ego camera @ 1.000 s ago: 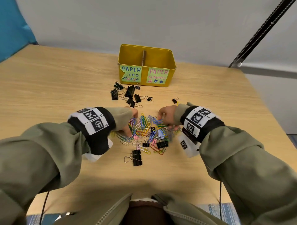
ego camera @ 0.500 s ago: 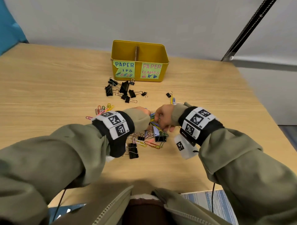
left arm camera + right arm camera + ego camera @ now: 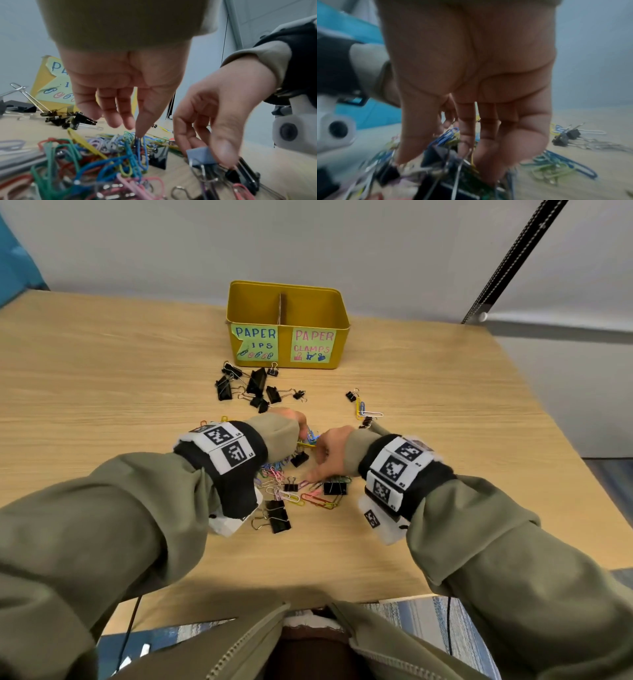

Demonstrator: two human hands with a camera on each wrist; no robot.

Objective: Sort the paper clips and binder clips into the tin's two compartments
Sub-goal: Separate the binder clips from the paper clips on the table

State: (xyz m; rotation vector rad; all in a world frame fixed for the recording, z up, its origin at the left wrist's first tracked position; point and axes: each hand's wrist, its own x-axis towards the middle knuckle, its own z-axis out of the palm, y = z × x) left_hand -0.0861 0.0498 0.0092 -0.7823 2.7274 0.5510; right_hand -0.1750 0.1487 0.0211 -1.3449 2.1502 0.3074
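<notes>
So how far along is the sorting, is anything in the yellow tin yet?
Hardly started, it seems. The tin shows only bare walls, though its floor is hidden. A group of black binder clips lies apart near it. In hand: the left hand fingers a blue paper clip, and the right hand reaches into the mixed pile. Everything on the table remains.

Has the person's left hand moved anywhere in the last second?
Yes. The left hand has moved away from the person, toward the yellow tin, and is now close to the black binder clips lying before it.
</notes>
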